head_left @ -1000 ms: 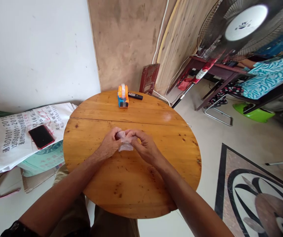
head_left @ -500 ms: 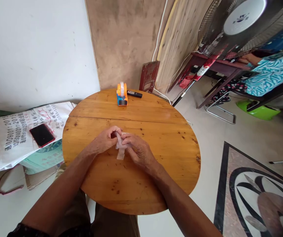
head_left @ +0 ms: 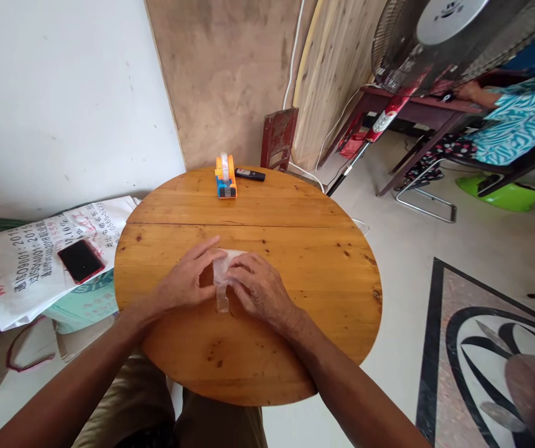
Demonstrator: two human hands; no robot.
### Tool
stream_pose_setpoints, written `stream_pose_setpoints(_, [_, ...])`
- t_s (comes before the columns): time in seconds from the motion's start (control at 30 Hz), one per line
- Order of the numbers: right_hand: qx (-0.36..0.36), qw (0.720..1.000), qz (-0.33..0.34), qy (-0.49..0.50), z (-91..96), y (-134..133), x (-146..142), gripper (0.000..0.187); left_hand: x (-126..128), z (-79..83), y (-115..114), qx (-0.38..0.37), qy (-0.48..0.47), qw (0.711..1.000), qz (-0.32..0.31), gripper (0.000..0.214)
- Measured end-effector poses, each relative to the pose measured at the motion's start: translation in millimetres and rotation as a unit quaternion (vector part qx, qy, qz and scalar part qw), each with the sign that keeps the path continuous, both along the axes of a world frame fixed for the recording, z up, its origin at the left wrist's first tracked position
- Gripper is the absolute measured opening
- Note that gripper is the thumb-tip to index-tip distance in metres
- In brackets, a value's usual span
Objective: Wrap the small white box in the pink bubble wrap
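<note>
A small clear plastic bag (head_left: 223, 269) lies flat on the round wooden table (head_left: 295, 261), with a strip of tape hanging from its near edge. My left hand (head_left: 184, 282) rests on its left side, fingers stretched out flat. My right hand (head_left: 258, 287) presses on its right side, fingers bent down onto the plastic. An orange and blue tape dispenser (head_left: 225, 176) stands at the table's far edge, apart from both hands.
A black remote (head_left: 249, 175) lies beside the dispenser. A red-cased phone (head_left: 81, 260) sits on printed sacks (head_left: 29, 255) left of the table. A standing fan (head_left: 440, 37), a dark red table (head_left: 412, 115) and a seated person in a teal patterned garment (head_left: 524, 118) are at the right.
The plastic, held crumpled between both hands just above the table, has been laid down and flattened. My left fingers have opened out flat. The view has shifted slightly.
</note>
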State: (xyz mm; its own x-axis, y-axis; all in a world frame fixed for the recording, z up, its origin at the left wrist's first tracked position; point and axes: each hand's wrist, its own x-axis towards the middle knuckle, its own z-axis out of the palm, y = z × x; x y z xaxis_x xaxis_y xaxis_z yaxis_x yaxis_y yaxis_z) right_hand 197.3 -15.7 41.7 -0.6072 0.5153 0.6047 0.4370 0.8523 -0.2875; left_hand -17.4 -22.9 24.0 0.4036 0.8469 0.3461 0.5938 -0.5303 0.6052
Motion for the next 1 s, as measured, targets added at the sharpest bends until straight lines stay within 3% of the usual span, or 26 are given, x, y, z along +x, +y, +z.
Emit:
stream_pose_setpoints(0.13, [-0.009, 1.000, 0.002, -0.010, 0.6, 0, 0, 0.018, 10, -11.8, 4, 0.086, 0.012, 0.996, -0.007, 0.041])
stream_pose_setpoints(0.27, [-0.022, 1.000, 0.004, 0.003, -1.3, 0, 1, 0.019, 13, -14.1, 10, 0.071, -0.037, 0.997, -0.006, 0.034])
stream_pose_setpoints(0.4, [-0.088, 0.994, 0.006, 0.068, 2.3, 6, 2, 0.015, 13, -1.7, 13, -0.038, -0.128, 0.991, -0.002, 0.037])
stream_pose_setpoints(0.5, [-0.224, 0.966, 0.013, 0.126, 10.8, 20, 3, 0.010, 14, 10.9, 21, -0.201, -0.192, 0.961, 0.000, 0.034])
stream_pose_setpoints(0.6, [-0.394, 0.906, 0.019, 0.155, 17.0, 39, 4, 0.035, 16, 17.2, 35, -0.308, -0.240, 0.921, 0.007, 0.028])
stream_pose_setpoints(0.7, [-0.484, 0.855, 0.047, 0.178, 13.9, 51, 4, 0.076, 19, 16.4, 46, -0.349, -0.255, 0.899, 0.062, 0.032])
stream_pose_setpoints(0.8, [-0.492, 0.847, 0.057, 0.193, 2.1, 55, 3, 0.093, 20, 13.5, 49, -0.350, -0.257, 0.898, 0.071, 0.038])
stream_pose_setpoints(1.0, [-0.483, 0.845, 0.058, 0.222, -12.2, 53, 0, 0.095, 17, 14.7, 39, -0.288, -0.281, 0.915, 0.030, 0.051])
